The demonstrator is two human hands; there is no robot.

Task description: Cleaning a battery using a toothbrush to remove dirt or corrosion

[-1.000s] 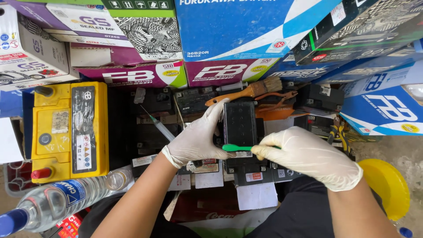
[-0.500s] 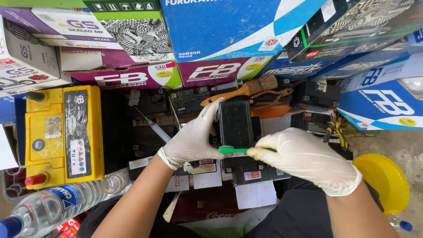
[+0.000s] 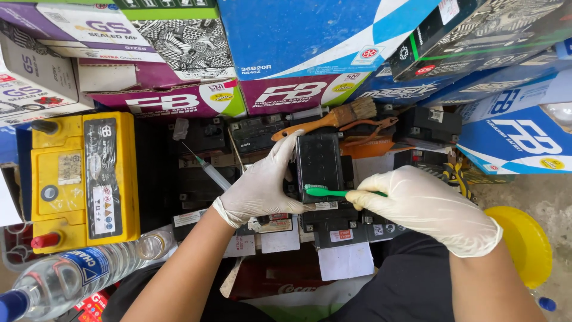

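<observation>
Head view, centre of frame: left hand (image 3: 262, 188) in white glove wrapped round small black plastic battery block (image 3: 320, 164), fingers curled on its left side and top, holding it upright above the row of dark batteries (image 3: 202, 179) below. Right hand (image 3: 426, 206), also gloved, closed in a pinch on green plastic toothbrush (image 3: 333, 192), bristle end touching the block's lower front edge.

Judgement on doing it well: keep block braced firm w/ left grip, short strokes w/ brush, head flat to the face, thumb clear of bristles.

Around: big yellow battery (image 3: 83, 179) w/ black label at left of frame; clear plastic water bottle (image 3: 77, 277) lying lower left; orange-handled paintbrush (image 3: 328, 119) just above the block, orange-handled pliers (image 3: 375, 126) beside it; thin syringe (image 3: 205, 167) lying left of left hand. Stacked cardboard boxes (image 3: 310, 42), blue, purple, white, across top and right. Yellow round lid (image 3: 524, 244) lower right, on concrete floor.

In the way: paintbrush handle near fingertips of left hand; crowded batteries leave little room underneath.
</observation>
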